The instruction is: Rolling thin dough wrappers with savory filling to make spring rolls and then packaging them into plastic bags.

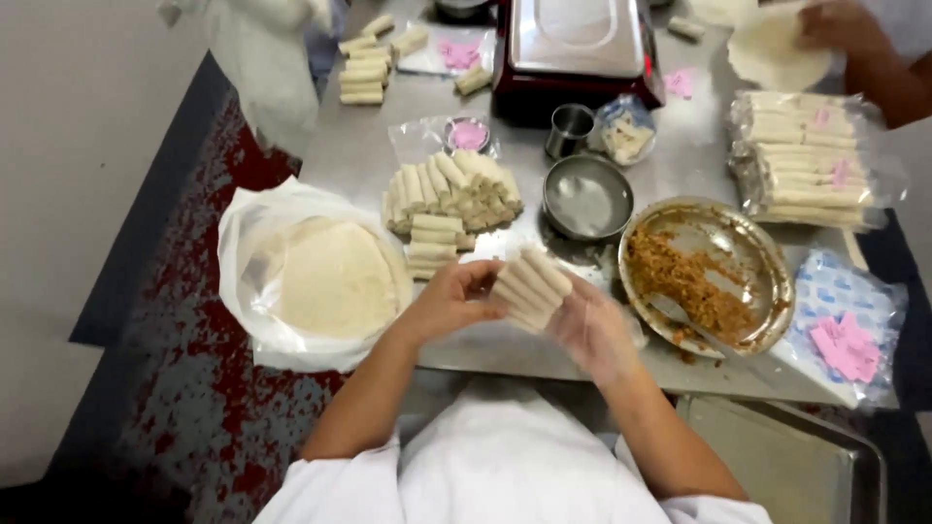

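Note:
My left hand (449, 299) and my right hand (592, 328) together hold a small stack of pale rolled wrappers (529, 283) just above the near edge of the steel table (670, 155). The right hand seems to wear a thin clear glove. Just beyond the hands lies a heap of finished rolls (449, 199). To the right stands a round metal plate (767, 257) with brown minced filling (680, 281) and a spoon. A stack of round flat wrappers (335, 277) lies on a white plastic bag at the left.
A small steel bowl (586, 197), a steel cup (569, 129) and a red scale (575, 49) stand farther back. Bagged rolls (806, 160) sit at the right, pink slips (847, 346) below them. Another person's hand (840, 24) touches a wrapper at the top right.

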